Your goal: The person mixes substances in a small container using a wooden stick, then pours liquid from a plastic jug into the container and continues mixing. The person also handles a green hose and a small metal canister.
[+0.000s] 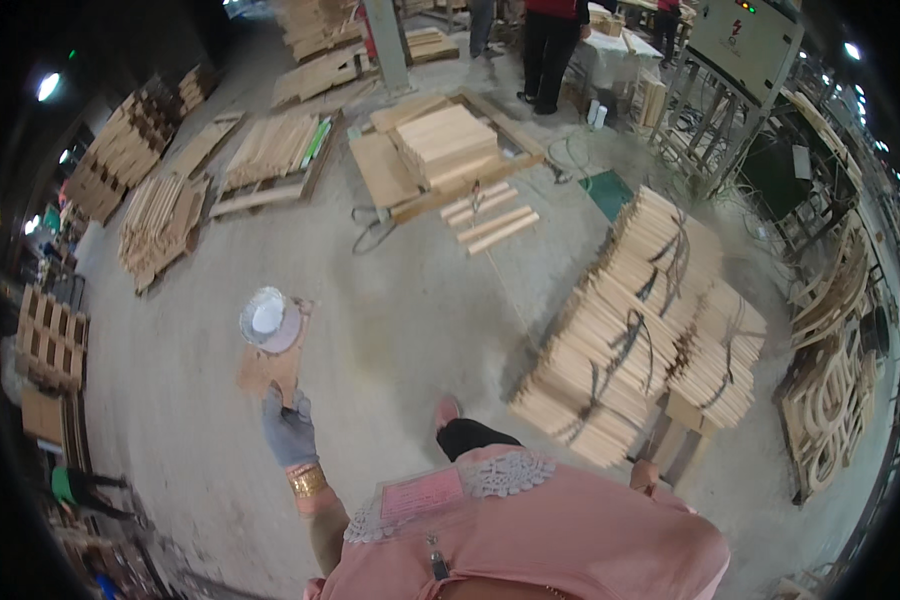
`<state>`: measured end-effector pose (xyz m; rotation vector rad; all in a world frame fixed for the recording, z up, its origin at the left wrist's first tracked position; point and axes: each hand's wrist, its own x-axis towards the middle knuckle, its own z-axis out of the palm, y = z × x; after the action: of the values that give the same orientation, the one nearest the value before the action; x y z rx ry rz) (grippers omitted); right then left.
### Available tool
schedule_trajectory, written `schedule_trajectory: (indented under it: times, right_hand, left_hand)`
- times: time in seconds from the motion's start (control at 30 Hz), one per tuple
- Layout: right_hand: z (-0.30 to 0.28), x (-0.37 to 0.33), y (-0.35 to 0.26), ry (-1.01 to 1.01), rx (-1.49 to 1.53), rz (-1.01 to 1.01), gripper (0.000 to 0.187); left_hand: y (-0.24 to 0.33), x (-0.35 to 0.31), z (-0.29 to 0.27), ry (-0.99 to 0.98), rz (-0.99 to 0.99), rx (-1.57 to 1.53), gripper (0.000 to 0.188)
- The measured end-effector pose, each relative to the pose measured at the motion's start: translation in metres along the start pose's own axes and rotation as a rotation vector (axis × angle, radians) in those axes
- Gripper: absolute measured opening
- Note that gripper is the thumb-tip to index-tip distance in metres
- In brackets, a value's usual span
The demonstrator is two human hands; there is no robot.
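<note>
My left hand [290, 428], in a grey glove with gold bangles at the wrist, grips the narrow end of a flat brown board [268, 368]. On the board's far part sits a round white tub [267, 312] with a crinkled, silvery-looking rim, held out over the floor. Only a small part of my right hand [646, 476] shows, low beside my pink top and near the bundled wooden slats [620, 340]. Its fingers are too hidden to read.
Dark straps bind the slat bundles at the right. Ahead, a stack of pale boards [448, 145] sits on a pallet, with loose wooden strips [490, 220] before it. More slat piles [165, 225] stand at the left. A person in dark trousers [548, 60] stands far off.
</note>
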<state>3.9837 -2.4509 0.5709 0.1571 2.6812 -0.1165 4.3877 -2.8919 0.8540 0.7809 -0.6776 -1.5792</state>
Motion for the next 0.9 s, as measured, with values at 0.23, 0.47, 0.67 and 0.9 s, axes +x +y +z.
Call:
schedule_trajectory:
  times: [0.23, 0.47, 0.67, 0.9]
  right_hand:
    - [-0.025, -0.023, -0.347, -0.241, 1.202, -0.258, 0.021]
    - [-0.136, 0.022, -0.465, 0.034, 1.527, -0.129, 0.013]
    - [-0.142, 0.037, -0.457, 0.297, 1.631, 0.420, 0.012]
    - [-0.179, 0.141, -0.490, 0.367, 1.578, 0.551, 0.015]
  left_hand:
    - [-0.034, 0.232, 0.079, -0.077, -0.139, 0.165, 0.022]
    - [-0.123, 0.437, 0.173, -0.253, -0.316, 0.221, 0.022]
    - [-0.241, 0.563, 0.311, -0.556, -0.385, 0.349, 0.025]
    - [-0.382, 0.629, 0.465, -0.529, -0.568, 0.225, 0.024]
